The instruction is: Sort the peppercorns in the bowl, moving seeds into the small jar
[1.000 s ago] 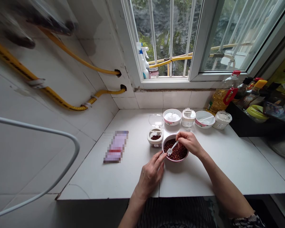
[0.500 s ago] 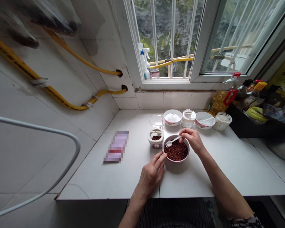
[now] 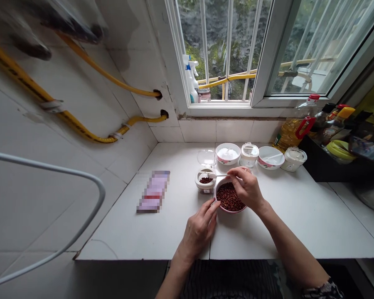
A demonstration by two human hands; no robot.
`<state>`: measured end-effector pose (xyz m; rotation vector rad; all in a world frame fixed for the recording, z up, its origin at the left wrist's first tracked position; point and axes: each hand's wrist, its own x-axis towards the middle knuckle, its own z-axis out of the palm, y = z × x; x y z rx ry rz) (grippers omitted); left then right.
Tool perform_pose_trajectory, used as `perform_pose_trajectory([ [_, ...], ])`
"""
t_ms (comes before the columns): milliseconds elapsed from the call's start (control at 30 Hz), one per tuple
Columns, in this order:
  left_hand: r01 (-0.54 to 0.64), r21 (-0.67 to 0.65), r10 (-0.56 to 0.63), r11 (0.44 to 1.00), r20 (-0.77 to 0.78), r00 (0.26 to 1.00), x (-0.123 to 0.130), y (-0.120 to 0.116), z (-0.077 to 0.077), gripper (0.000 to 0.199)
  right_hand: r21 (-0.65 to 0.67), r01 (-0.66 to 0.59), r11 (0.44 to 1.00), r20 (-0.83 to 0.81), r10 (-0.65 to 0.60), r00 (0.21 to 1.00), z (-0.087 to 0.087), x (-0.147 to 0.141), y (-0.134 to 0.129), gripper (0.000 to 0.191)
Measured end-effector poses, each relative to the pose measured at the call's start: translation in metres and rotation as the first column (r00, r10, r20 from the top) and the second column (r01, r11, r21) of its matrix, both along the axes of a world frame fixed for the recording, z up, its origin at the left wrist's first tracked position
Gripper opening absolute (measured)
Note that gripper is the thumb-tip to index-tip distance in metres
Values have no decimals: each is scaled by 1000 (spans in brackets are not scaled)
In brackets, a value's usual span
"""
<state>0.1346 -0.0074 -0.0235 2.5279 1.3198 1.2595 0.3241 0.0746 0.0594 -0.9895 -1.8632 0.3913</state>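
Observation:
My right hand (image 3: 244, 187) pinches the handle of a small white spoon (image 3: 220, 175). The spoon's head is over the mouth of a small white seasoning jar (image 3: 205, 189), whose clear lid (image 3: 206, 157) stands flipped up. Dark red-brown peppercorns (image 3: 205, 180) lie inside this jar. To its right, a pink-rimmed bowl (image 3: 232, 212) is filled with the same sort of peppercorns, and my right hand covers part of its far right side. My left hand (image 3: 202, 224) grips the bowl's near left rim between thumb and fingers.
Along the back stand a bowl of white grains (image 3: 228, 154), a lidded jar (image 3: 249, 155), a bowl with a white spoon (image 3: 270, 158) and another lidded jar (image 3: 295, 160). An oil bottle (image 3: 294, 128) and sauce bottles crowd the right. A blurred purple packet (image 3: 153, 192) lies left.
My right hand has moved the spoon left and up, from over the peppercorns in the bowl to over the jar. My left hand stays at the bowl's rim.

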Motion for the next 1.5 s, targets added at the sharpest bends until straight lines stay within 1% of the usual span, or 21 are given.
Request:
perform_pose_trajectory([
  [67,-3,-1,3,1000,0,1000,0,0,0,46,-29,53,998,-13,-54,998,2,11,1,15],
  [167,-10,1,10,1000,2,1000,0,0,0,46,-56,70,996,67,-67,995,-1,24,4,16],
  [267,-10,-1,10,1000,2,1000,1,-1,1,47,-117,61,991,159,-42,986,-7,25,7,18],
  [333,-11,-6,11,1000,2,1000,0,-1,2,48,-166,34,986,176,-4,984,-11,22,8,18],
  [433,-12,-13,12,1000,1,1000,0,-1,1,49,-221,8,975,130,21,991,-13,19,9,19],
  [567,-6,-2,6,1000,3,1000,0,0,-1,49,-277,1,961,34,8,999,-10,21,9,18],
  [833,-12,-7,12,1000,2,1000,0,0,-1,46,-331,-45,942,-95,14,995,-5,22,8,14],
  [1000,-12,-5,12,1000,6,1000,0,0,-1,45,-427,-72,901,-171,-2,985,-7,23,8,14],
  [1133,-8,0,8,1000,6,1000,1,0,0,44,-465,-61,883,-194,-34,980,-10,24,10,13],
  [1233,-8,12,8,1000,2,1000,1,0,0,43,-503,-117,857,-277,-32,960,-9,23,12,10],
  [1300,-13,18,13,1000,-5,1000,1,0,0,42,-495,-162,853,-361,-32,932,-7,20,12,9],
  [1367,-15,20,15,1000,-9,1000,0,0,0,41,-440,-173,881,-417,-30,908,-6,15,11,12],
  [1433,-13,18,13,1000,-8,1000,0,0,0,42,-346,-138,928,-408,-16,913,-5,7,8,14],
  [1500,-14,17,14,1000,-7,1000,0,0,0,44,-210,-78,975,-315,8,949,-7,-2,4,12],
])
